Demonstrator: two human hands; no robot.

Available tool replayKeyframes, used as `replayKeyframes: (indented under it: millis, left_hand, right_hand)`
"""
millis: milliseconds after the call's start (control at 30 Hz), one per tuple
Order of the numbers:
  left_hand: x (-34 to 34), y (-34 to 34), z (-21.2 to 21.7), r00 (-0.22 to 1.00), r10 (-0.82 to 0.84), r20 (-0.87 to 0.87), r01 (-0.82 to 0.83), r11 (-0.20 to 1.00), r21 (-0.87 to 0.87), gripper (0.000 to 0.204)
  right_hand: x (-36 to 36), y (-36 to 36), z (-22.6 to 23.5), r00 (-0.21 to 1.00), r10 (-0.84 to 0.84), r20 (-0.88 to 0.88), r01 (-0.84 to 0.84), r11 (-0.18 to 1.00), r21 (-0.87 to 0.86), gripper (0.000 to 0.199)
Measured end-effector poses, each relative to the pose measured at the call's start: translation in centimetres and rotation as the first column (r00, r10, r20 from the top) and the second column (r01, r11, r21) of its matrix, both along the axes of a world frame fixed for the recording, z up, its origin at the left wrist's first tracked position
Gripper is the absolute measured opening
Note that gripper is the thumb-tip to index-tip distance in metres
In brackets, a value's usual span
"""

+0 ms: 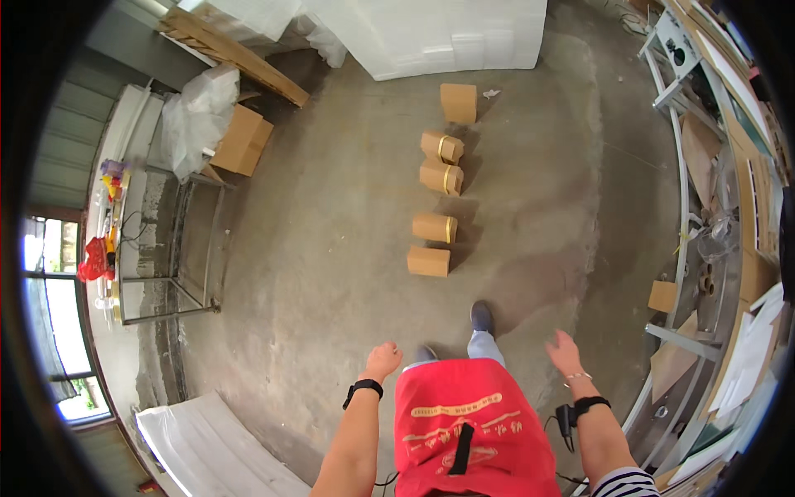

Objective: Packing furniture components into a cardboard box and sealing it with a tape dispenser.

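A grey concrete floor [315, 215] spreads across the room, with a big white block [447, 37] standing at the far side and metal racking [681, 215] loaded with boards and sheets along the right. A bare metal frame [174, 280] stands on the left, and a white panel [219, 443] lies at near left. The person's red apron [472, 414] fills the near middle. At far left an open brown carton [243, 141] sits beside crumpled clear plastic [199, 120]. Five small brown cardboard boxes lie on the floor in a rough line running away from the person: the nearest box [428, 262] shows no band, the second box [435, 228], third box [440, 177] and fourth box [442, 147] each carry a yellow band, and the farthest box [458, 103] sits a little apart from the rest. Both hands hang well short of the row: the right grip [565, 352] is released, fingers loose and slightly blurred, while the left grip [383, 360] is loosely curled, and whether it is clenched I cannot tell. Smallest are a black wristband [363, 389] on the left and a thin bracelet [577, 378] on the right
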State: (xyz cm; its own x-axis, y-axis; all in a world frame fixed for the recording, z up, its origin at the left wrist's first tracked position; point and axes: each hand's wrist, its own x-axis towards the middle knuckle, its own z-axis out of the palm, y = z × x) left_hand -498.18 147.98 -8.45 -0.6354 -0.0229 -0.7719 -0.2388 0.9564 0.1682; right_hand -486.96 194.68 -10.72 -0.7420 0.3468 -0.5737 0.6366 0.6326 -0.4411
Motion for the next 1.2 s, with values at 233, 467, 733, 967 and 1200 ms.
replayKeyframes:
  millis: [233,467,733,967,1200]
  left_hand:
    - [-14.1,-1.4,-13.2,0.991,0.135,-0.006,-0.133,0.983,0.127,0.041]
    - [-19.9,-2.7,-32.0,0.845,0.53,0.066,-0.53,0.817,0.225,0.058]
    - [-22.3,-0.2,-36.7,0.611,0.728,0.311,-0.788,0.521,0.329,0.056]
    - [-21.8,-1.1,-34.2,0.664,0.686,0.297,-0.737,0.531,0.418,0.046]
    - [-20.1,0.1,-14.4,0.908,0.419,-0.006,-0.349,0.764,0.543,0.05]
  right_hand:
    - [-18.4,-14.9,-12.4,0.991,-0.086,0.099,0.11,0.955,-0.275,0.054]
    - [-23.5,-24.5,-28.6,0.895,-0.319,0.311,0.43,0.802,-0.416,0.065]
    - [-27.3,-28.0,-35.2,0.798,-0.428,0.425,0.601,0.619,-0.506,0.07]
    - [-27.9,-29.3,-30.5,0.798,-0.5,0.336,0.602,0.64,-0.478,0.07]
    - [-23.1,-28.6,-13.3,0.702,-0.669,0.244,0.608,0.385,-0.694,0.06]
